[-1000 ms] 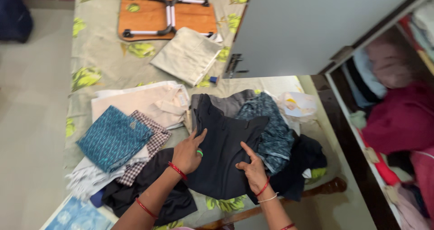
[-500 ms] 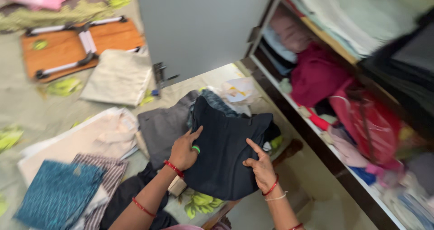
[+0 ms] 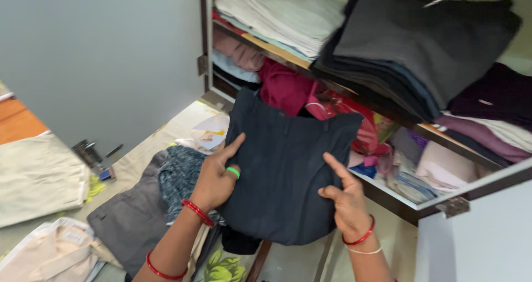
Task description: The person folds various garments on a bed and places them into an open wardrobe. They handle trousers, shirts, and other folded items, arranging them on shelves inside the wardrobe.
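A folded dark navy garment [image 3: 282, 171] is held up off the bed between both hands, in front of the open wardrobe. My left hand [image 3: 213, 176], with a green ring and red bangles, grips its left edge. My right hand [image 3: 348, 201] holds its right edge with the forefinger stretched along the cloth. Behind the garment is a wardrobe shelf [image 3: 388, 115] carrying a stack of dark folded clothes [image 3: 421, 43] and a stack of pale folded clothes [image 3: 277, 10].
The grey wardrobe door [image 3: 100, 60] stands open at left; another door [image 3: 476, 232] is at lower right. On the bed lie grey trousers [image 3: 130, 221], a patterned teal cloth [image 3: 177, 176], a beige folded cloth [image 3: 36, 176] and a cream shirt [image 3: 52, 254]. The lower shelf holds maroon and mixed clothes [image 3: 288, 88].
Both hands lifted the dark garment off the pile on the bed and carried it right, toward the wardrobe shelves. The view swung from the bed to the wardrobe.
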